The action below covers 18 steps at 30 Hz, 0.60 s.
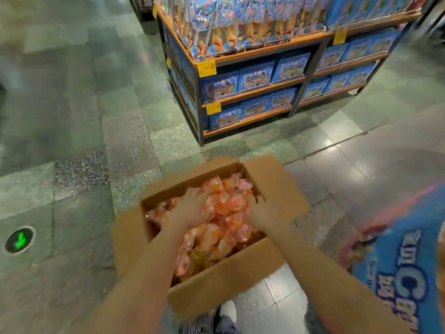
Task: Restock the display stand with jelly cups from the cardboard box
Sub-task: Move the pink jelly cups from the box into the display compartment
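Speckled green-grey terrazzo floor (72, 116) meets glossy grey tiles (373, 165) at right. A round green arrow light (19, 239) sits in it. A dark-framed shelf unit (199, 116) holds blue boxes (255, 75) and yellow price tags (206, 68).

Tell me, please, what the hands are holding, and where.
Left hand and right hand cup a heap of jelly cups between them, at its sides.

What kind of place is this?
Most likely a shop floor: a shelving unit stacked with blue boxed goods, yellow price tags, and an open cardboard box of jelly cups.
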Tool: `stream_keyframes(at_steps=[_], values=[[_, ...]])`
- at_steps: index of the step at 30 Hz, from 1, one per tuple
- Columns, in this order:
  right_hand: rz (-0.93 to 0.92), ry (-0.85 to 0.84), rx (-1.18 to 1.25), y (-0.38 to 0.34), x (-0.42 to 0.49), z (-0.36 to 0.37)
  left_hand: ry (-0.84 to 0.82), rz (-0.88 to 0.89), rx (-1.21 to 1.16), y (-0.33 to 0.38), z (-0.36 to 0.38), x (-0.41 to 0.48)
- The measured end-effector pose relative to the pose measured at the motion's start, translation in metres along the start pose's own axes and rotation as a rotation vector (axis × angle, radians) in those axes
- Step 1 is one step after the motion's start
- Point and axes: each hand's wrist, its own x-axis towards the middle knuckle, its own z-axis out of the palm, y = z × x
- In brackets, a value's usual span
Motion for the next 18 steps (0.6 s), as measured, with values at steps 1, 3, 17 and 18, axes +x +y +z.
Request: stream_keyframes(at_steps=[1,3,17,18], values=[[0.004,-0.009,-0.002,-0.003,0.007,0.008,0.002,-0.019,-0.014,-0.007,0.012,0.01],[0.026,-0.024,-0.011,-0.012,0.014,0.021,-0.049,-0.049,-0.038,-0.015,0.029,0.025],[0.174,0.066,0.02,-0.03,0.12,0.096,-0.117,-0.207,-0.272,-0.047,0.112,0.122],[0.176,0.079,0.016,-0.03,0.124,0.099,-0.123,-0.213,-0.284,-0.048,0.119,0.123]])
